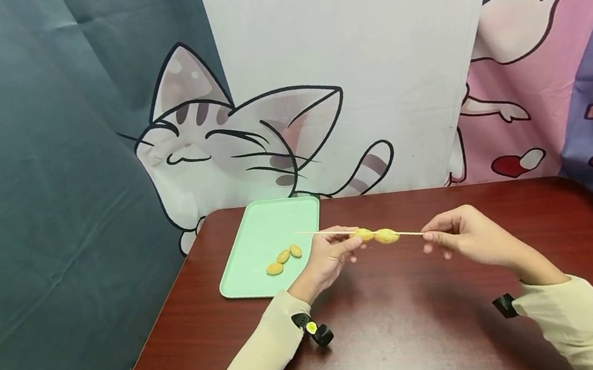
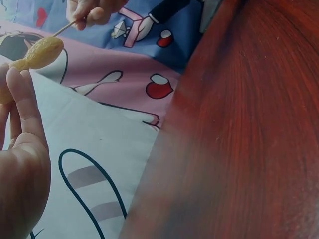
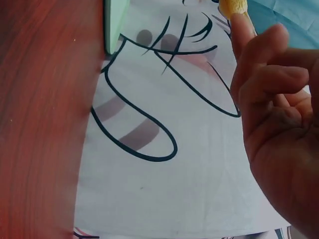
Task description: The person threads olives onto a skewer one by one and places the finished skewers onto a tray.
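In the head view a thin wooden skewer (image 1: pixel 411 233) lies nearly level above the table, with two yellow oval pieces threaded on it. My left hand (image 1: pixel 331 255) pinches the left yellow piece (image 1: pixel 364 234) between thumb and fingers. The other yellow piece (image 1: pixel 387 235) sits beside it, closer to my right hand (image 1: pixel 470 238), which pinches the skewer's right end. To the left, the skewer's thin tip extends past my left hand over the tray. The left wrist view shows the wrinkled surface of a threaded yellow piece (image 2: pixel 46 53).
A pale green tray (image 1: pixel 250 239) stands at the back left of the dark red-brown table (image 1: pixel 402 338). Three loose yellow pieces (image 1: pixel 283 256) lie on it in a slanted row. Behind the table hangs a curtain (image 1: pixel 401 45) printed with cartoon figures.
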Demonstrator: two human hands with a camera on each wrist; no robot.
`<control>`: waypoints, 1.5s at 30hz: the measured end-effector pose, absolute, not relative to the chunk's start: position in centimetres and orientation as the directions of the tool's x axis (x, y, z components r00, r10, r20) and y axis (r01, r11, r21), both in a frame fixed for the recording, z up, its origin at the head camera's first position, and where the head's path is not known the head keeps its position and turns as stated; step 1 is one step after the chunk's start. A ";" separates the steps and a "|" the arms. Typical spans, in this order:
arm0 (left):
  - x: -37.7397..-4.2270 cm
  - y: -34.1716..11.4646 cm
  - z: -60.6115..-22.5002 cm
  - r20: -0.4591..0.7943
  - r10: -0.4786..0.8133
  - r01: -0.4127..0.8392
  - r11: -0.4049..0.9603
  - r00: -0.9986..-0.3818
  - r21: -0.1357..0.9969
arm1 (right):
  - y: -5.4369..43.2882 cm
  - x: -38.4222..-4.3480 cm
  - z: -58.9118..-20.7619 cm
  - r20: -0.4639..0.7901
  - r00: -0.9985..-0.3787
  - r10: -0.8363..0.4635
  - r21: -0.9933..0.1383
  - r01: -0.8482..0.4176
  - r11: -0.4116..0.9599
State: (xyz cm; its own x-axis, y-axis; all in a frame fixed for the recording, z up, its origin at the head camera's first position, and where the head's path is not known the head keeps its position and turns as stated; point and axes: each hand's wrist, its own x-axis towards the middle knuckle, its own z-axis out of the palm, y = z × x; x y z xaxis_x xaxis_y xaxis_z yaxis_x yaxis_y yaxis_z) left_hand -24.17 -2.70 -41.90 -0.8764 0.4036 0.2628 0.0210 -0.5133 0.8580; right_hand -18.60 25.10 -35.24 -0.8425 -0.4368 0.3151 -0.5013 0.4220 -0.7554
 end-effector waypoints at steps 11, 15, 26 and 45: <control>-24.1 -2.6 -42.1 0.281 0.385 0.050 -0.512 -0.879 0.858 | 23.7 -17.8 -35.6 0.492 -0.825 -0.279 -0.649 -0.560 0.515; -23.9 -2.5 -42.0 0.307 0.397 0.043 -0.550 -0.865 0.834 | 23.4 -17.7 -35.4 0.532 -0.817 -0.222 -0.636 -0.558 0.533; -24.1 -1.9 -42.1 0.348 0.405 0.063 -0.572 -0.845 0.818 | 23.2 -17.3 -35.7 0.510 -0.844 -0.164 -0.682 -0.513 0.521; -23.7 -1.3 -42.0 0.327 0.430 0.052 -0.539 -0.842 0.840 | 22.8 -17.7 -35.7 0.483 -0.858 -0.173 -0.691 -0.495 0.526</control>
